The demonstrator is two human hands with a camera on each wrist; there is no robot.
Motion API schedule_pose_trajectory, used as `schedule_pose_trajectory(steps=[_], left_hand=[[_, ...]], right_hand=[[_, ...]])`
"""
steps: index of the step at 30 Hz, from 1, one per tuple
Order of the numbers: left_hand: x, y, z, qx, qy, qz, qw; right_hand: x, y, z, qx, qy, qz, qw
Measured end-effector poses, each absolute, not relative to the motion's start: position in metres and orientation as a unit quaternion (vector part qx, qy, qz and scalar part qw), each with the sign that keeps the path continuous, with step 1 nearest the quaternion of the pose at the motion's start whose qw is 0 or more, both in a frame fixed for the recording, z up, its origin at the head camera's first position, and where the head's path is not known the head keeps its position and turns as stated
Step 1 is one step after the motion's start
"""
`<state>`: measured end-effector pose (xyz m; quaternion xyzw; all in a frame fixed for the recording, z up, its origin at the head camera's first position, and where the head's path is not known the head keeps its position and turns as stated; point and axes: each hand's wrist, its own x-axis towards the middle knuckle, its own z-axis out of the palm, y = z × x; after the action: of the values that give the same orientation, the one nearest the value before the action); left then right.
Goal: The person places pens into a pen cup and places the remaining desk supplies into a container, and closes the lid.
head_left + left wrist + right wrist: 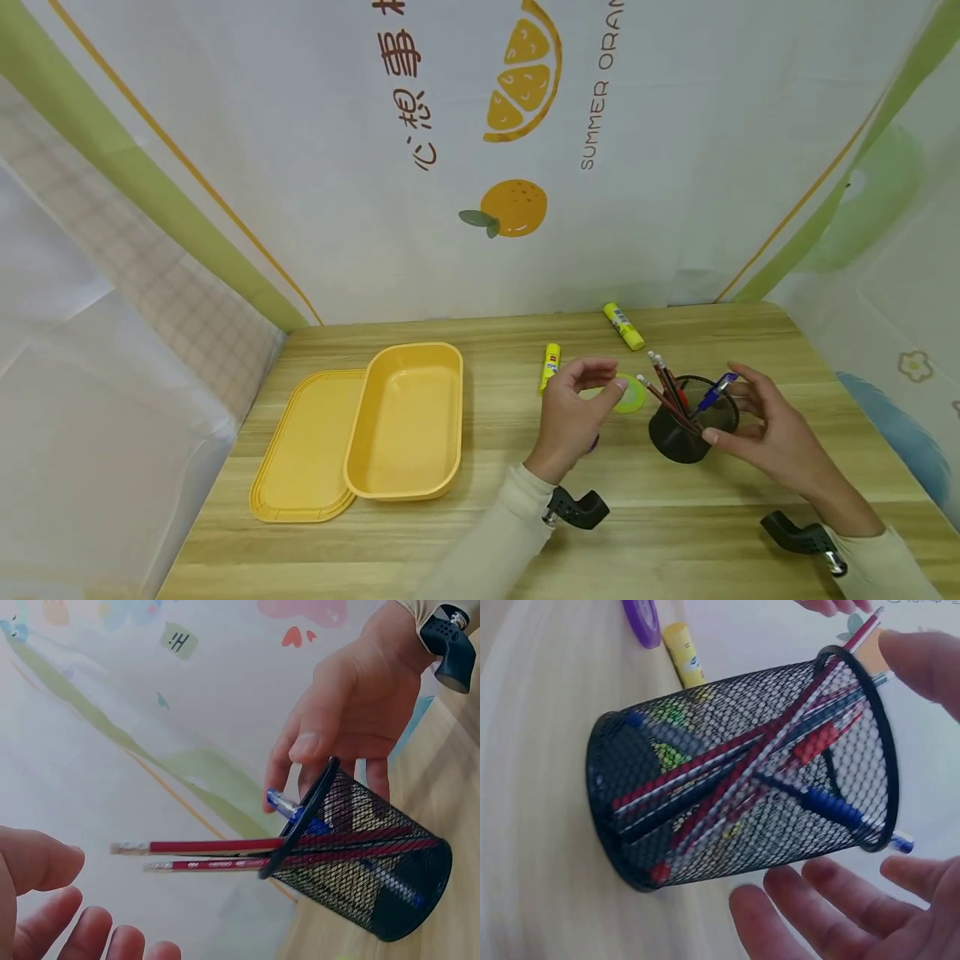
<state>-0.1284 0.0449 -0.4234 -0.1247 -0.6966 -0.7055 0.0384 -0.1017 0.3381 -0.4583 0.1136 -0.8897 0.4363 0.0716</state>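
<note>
A black mesh pen holder (671, 442) stands upright on the wooden table, to the right. In it are several dark red pencils (217, 845) with white eraser ends, a blue pen (718, 390) and a red-capped pen (817, 742). My right hand (772, 433) is at the holder's right side, thumb and fingers spread about it; they look loose, and contact is unclear. Left of the pencil ends, my left hand (573, 417) hovers with relaxed fingers and nothing in them. Partly behind it lies a round yellow-green object (632, 394).
Two yellow glue sticks (551, 362) lie toward the back of the table. A purple item (641, 621) is partly hidden by the left hand in the head view. On the left sit a yellow box (405, 417) and its flat lid (311, 450). Printed cloth hangs behind.
</note>
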Motion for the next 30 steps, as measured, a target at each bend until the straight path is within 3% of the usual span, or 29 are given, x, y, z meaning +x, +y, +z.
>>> schedule_pose_trajectory(steps=[19, 25, 30], left_hand=[[-0.132, -0.028, -0.425, -0.084, -0.733, -0.674, 0.034], [-0.128, -0.056, -0.422, -0.066, -0.741, -0.667, 0.035], [-0.124, -0.076, -0.419, -0.045, -0.758, -0.65, 0.039]], right_hand=[[-0.089, 0.324, -0.426, 0.078, -0.858, 0.467, 0.199], [-0.082, 0.296, -0.413, 0.114, -0.836, 0.483, 0.234], [-0.076, 0.274, -0.406, 0.156, -0.827, 0.488, 0.231]])
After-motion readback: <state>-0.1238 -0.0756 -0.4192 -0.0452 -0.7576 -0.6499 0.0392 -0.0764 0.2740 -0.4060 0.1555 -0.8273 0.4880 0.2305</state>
